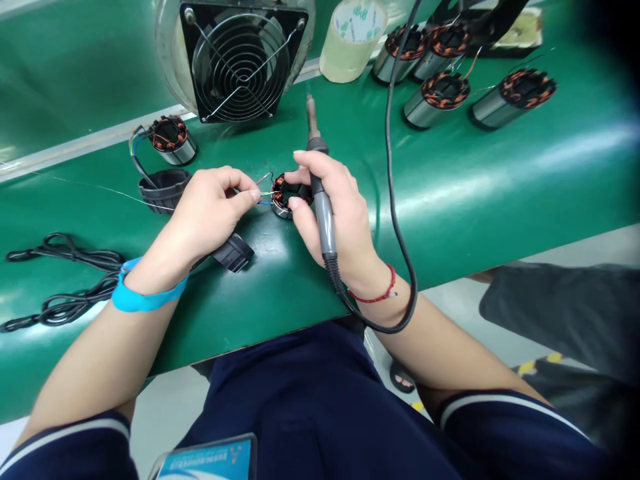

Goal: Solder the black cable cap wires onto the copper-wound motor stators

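Observation:
My left hand (210,207) pinches thin coloured wires (264,195) between thumb and fingertips, just left of a motor stator (283,212) with copper windings. My right hand (343,207) holds a soldering iron (325,220) in the crook of the thumb, its tip pointing away toward the fan. Fingers of that same hand also rest at the stator's right rim, partly covering it. A thin silvery wire (107,189) runs from the left to behind my left hand. Under my left wrist lies a black plastic part (234,252) on a cable.
A black fan (243,67) stands at the back, beside a roll of clear tape (353,40). Several stators (437,100) are at the back right; another wired stator (173,140) is left, near a black ring-shaped housing (165,190). Coiled black cables (75,300) lie left. The iron's cord (390,167) loops right.

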Demonstrator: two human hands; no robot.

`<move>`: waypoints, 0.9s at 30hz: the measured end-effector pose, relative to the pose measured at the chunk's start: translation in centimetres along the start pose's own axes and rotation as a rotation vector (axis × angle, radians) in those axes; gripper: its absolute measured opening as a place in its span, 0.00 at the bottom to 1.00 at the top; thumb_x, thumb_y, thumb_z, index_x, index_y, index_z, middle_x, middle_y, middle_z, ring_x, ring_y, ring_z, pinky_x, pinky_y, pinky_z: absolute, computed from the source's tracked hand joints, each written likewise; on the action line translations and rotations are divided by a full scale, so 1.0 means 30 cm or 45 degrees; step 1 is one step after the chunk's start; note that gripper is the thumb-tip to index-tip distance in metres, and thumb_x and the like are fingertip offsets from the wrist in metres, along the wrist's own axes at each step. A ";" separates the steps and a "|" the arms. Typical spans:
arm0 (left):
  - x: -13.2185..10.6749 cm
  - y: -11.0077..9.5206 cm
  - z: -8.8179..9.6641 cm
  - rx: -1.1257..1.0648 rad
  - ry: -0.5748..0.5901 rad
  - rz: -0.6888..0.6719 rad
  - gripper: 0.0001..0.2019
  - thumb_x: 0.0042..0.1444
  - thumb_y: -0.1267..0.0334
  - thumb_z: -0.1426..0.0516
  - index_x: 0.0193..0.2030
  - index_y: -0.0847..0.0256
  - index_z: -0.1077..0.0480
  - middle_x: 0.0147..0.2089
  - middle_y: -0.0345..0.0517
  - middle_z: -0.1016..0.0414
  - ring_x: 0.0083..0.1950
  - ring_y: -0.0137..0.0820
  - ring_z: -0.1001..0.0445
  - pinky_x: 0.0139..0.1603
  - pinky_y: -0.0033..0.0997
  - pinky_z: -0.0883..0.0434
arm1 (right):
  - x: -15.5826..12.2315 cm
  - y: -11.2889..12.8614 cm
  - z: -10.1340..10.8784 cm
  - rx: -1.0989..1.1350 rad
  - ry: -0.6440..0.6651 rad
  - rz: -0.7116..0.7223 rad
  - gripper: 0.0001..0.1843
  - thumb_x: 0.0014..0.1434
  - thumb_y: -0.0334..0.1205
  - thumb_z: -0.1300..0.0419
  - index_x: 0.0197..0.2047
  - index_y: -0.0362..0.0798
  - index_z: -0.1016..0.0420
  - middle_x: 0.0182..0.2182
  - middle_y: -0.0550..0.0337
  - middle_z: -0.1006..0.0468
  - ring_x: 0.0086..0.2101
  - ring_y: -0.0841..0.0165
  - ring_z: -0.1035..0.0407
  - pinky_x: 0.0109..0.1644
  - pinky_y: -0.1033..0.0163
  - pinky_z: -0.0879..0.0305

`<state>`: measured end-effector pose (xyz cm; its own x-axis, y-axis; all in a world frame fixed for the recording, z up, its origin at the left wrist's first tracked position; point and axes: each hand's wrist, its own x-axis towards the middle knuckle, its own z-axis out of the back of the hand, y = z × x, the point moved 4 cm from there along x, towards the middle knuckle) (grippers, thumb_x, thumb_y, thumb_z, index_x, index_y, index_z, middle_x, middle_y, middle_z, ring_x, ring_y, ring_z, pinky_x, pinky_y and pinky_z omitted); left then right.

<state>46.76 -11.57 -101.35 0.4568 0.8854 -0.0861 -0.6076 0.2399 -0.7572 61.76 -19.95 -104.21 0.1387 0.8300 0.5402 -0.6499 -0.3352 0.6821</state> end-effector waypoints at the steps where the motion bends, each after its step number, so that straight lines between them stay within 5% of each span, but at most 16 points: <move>1: 0.000 -0.001 0.000 -0.001 0.004 -0.002 0.04 0.53 0.66 0.41 0.28 0.62 0.26 0.30 0.43 0.25 0.35 0.33 0.28 0.43 0.36 0.31 | -0.001 0.000 -0.003 0.004 0.012 0.004 0.21 0.61 0.35 0.44 0.58 0.53 0.37 0.45 0.58 0.21 0.49 0.61 0.29 0.58 0.48 0.35; 13: -0.006 -0.013 0.001 -0.103 0.031 -0.001 0.04 0.52 0.68 0.42 0.27 0.61 0.28 0.31 0.42 0.25 0.35 0.32 0.29 0.43 0.35 0.31 | -0.001 0.022 -0.053 -0.070 0.025 0.051 0.20 0.64 0.39 0.47 0.59 0.54 0.39 0.37 0.61 0.22 0.43 0.62 0.29 0.54 0.51 0.37; 19: -0.026 -0.032 0.011 -0.065 -0.073 -0.277 0.06 0.55 0.64 0.42 0.33 0.60 0.23 0.45 0.46 0.23 0.48 0.36 0.26 0.51 0.36 0.29 | 0.004 0.030 -0.054 0.002 -0.031 0.030 0.23 0.61 0.33 0.46 0.59 0.54 0.41 0.36 0.62 0.23 0.43 0.63 0.28 0.55 0.51 0.35; 27: -0.042 -0.060 0.014 0.225 0.057 -0.444 0.08 0.56 0.65 0.43 0.37 0.58 0.22 0.52 0.46 0.25 0.51 0.37 0.27 0.56 0.38 0.30 | 0.015 0.002 -0.073 0.231 -0.037 -0.072 0.24 0.61 0.32 0.48 0.60 0.54 0.42 0.43 0.61 0.25 0.38 0.70 0.27 0.52 0.58 0.29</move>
<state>47.00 -12.95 -99.61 0.6810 0.7214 0.1254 -0.5115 0.5913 -0.6235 60.16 -18.62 -105.00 0.1947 0.8376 0.5105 -0.4952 -0.3653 0.7882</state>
